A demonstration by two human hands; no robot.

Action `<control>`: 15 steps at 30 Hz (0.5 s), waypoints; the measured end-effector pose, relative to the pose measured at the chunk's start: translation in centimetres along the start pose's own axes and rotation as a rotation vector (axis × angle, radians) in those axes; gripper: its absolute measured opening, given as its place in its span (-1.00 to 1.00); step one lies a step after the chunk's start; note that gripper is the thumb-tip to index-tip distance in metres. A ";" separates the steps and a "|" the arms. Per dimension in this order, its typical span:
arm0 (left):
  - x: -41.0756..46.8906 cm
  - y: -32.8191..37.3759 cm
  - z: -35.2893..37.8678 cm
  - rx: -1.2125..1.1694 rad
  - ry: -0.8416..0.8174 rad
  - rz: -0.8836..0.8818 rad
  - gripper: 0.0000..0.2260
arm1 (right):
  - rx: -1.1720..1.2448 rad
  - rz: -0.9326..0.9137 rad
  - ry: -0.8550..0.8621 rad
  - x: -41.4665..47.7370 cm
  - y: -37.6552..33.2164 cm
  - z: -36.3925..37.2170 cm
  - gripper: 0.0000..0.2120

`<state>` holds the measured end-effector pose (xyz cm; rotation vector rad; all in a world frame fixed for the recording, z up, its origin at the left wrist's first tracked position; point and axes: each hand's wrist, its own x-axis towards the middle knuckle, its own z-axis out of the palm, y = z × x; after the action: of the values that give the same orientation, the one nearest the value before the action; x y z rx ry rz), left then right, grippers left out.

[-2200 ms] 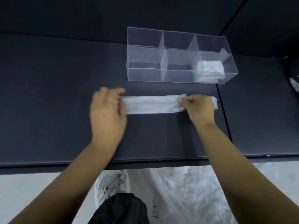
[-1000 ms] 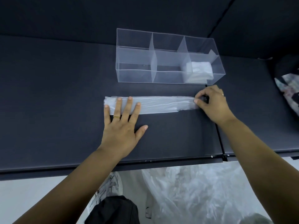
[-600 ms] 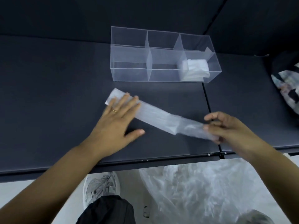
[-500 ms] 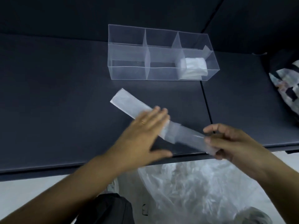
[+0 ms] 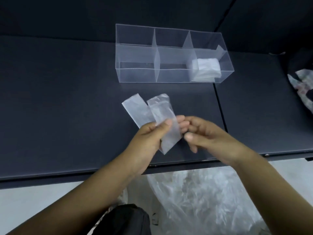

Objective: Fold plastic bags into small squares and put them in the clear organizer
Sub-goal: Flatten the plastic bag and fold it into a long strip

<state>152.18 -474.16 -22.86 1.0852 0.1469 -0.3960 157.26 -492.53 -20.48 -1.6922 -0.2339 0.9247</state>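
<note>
A translucent plastic bag strip [image 5: 162, 116], doubled over on itself, is lifted above the dark table [image 5: 67, 99]; its two ends fan out toward the organizer. My left hand [image 5: 150, 134] pinches the strip near the fold, thumb on top. My right hand [image 5: 201, 133] is right beside it with fingers curled, fingertips at the strip's right edge; whether they hold it I cannot tell. The clear organizer [image 5: 138, 72] stands behind, with several compartments. A folded white bag [image 5: 207, 67] lies in its front right compartment.
A large crumpled clear plastic bag [image 5: 203, 200] hangs below the table's front edge. A seam [image 5: 220, 112] splits the table to the right. A patterned dark item [image 5: 303, 89] lies at the far right edge. A black trouser leg [image 5: 122, 221] shows at the bottom.
The long flat strip was swung toward the front edge, lifted off the table and folded in half. My left hand went from pressing it flat to pinching it; my right hand let its end go.
</note>
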 end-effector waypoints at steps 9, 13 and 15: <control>2.8 0.3 -4.4 0.012 0.253 -0.084 -0.78 | -0.190 0.203 0.236 2.7 1.7 1.1 -0.91; 4.0 1.7 -5.7 0.119 0.446 -0.077 -0.79 | -0.248 0.186 0.305 2.9 1.7 1.7 -0.94; 4.5 2.0 -6.1 0.186 0.567 -0.025 -0.83 | -0.251 0.180 0.329 3.0 1.8 1.9 -0.94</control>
<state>157.55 -469.03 -25.45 1.3607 0.6358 -0.1147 157.41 -490.03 -23.56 -2.0953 0.0251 0.7540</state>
